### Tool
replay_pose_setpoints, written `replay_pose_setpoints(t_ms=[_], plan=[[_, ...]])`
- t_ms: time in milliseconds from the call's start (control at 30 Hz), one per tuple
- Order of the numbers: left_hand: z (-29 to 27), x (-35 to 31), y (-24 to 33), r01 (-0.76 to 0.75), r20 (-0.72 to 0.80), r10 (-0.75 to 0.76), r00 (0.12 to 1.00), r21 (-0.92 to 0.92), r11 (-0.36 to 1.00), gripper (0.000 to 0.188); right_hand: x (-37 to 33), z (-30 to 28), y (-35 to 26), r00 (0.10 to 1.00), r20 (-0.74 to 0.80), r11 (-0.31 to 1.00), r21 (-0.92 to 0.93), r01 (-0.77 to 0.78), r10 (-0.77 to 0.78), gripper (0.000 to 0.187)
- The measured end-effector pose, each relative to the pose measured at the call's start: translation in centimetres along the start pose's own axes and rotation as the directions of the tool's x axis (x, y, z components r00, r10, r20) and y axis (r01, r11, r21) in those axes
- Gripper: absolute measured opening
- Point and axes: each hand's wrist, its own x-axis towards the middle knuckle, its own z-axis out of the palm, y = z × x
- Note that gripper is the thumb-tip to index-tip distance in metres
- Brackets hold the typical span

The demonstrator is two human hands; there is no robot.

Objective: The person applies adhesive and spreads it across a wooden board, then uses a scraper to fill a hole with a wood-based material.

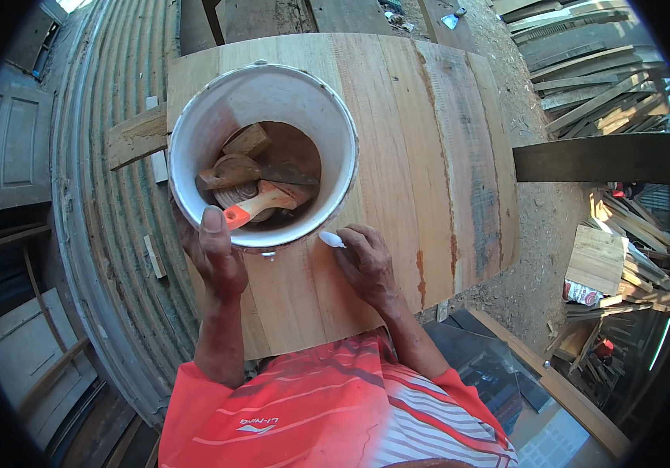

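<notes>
A white bucket (340, 168) stands on the far left part of a planked wooden tabletop (397, 203). My left hand (222, 261) is closed on its near left side, with the thumb up by the rim and the fingers mostly hidden. Inside the bucket lie a brush (261, 204) with an orange-tipped handle, a wood block (247, 142) and other brown pieces I cannot make out. Just right of the bucket, my right hand (367, 264) is closed near the tabletop. A small white, rounded tip (332, 239) sticks out from its fingers; the remainder is hidden.
Corrugated metal sheeting (109, 257) runs along the left. A wooden offcut (138, 137) juts out beside the tabletop's left edge. A dark beam (604, 158) reaches in from the right, and stacked timber (596, 86) lies beyond it. Dark glass-like panels (479, 359) sit at the lower right.
</notes>
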Motion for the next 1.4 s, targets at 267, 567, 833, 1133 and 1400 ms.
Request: replay_pose_setpoints(t_ms=[267, 567, 833, 1133, 1400], plan=[[3.8, 2.4, 0.0, -0.189, 0.067, 0.181, 0.981, 0.535, 0.824, 0.069, 0.7, 0.2, 0.2, 0.999, -0.021, 0.999, -0.022, -0.030, 0.029, 0.039], [6.8, 1.6, 0.5, -0.292, 0.179, 0.231, 0.956, 0.535, 0.793, 0.087, 0.3, 0.0, -0.1, 0.987, 0.059, 0.989, -0.032, -0.146, 0.147, 0.041], [8.4, 0.8, -1.0, -0.314, 0.169, 0.265, 0.949, 0.531, 0.787, 0.086, 0.8, 0.6, -0.9, 0.997, 0.049, 0.983, -0.165, 0.074, -0.067, 0.029], [8.3, 0.9, -1.0, -0.275, 0.219, 0.190, 0.957, 0.474, 0.836, 0.090, 1.8, -3.8, 1.6, 0.884, -0.365, 0.938, 0.287, -0.194, 0.294, 0.022], [8.4, 1.2, -1.7, -0.206, 0.223, 0.127, 0.967, 0.384, 0.900, 0.100, 14.5, -11.6, -9.3, 0.981, -0.195, 0.965, -0.261, -0.042, -0.010, 0.039]])
